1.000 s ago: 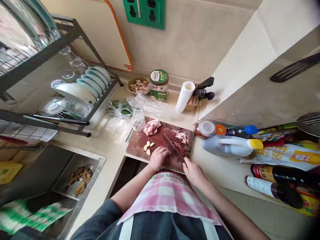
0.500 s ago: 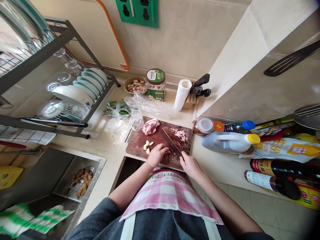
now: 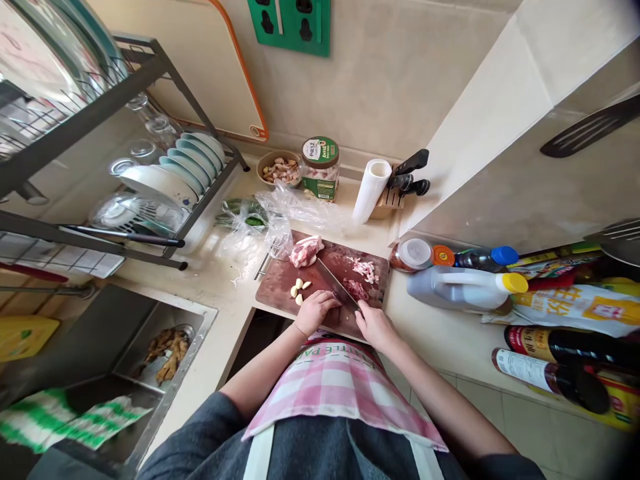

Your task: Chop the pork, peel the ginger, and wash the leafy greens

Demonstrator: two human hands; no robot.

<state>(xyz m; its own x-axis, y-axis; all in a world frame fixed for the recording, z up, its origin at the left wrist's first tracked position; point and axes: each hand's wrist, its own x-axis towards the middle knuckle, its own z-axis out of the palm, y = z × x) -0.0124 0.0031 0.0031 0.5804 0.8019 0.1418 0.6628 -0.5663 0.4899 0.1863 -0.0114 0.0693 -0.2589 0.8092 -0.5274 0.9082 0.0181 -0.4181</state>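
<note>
On the brown cutting board [image 3: 274, 291], my right hand [image 3: 376, 327] grips the handle of a kitchen knife [image 3: 336, 283]. Its blade points up and left, the tip close to a chunk of raw meat [image 3: 306, 252]. My left hand [image 3: 317, 312] rests on the board left of the blade, fingers curled and pressed down on a small piece of meat mostly hidden beneath the fingertips. Right of the blade lies a pile of cut red meat [image 3: 357, 289], with pale fatty bits [image 3: 364, 269] above it. Several peeled garlic cloves [image 3: 299, 289] sit above my left hand.
Behind the board are plastic bags [image 3: 280, 220], a bowl of garlic [image 3: 279, 169], a green-lidded jar [image 3: 320, 168], a paper roll [image 3: 373, 190] and a knife block [image 3: 389, 202]. Bottles and a jug [image 3: 450, 289] line the right. A dish rack [image 3: 210, 203] and sink [image 3: 200, 320] stand left.
The whole view has shifted slightly. Relative to the board, the knife has moved a little left, its tip nearer the meat chunk. More of the cut red meat shows right of the blade.
</note>
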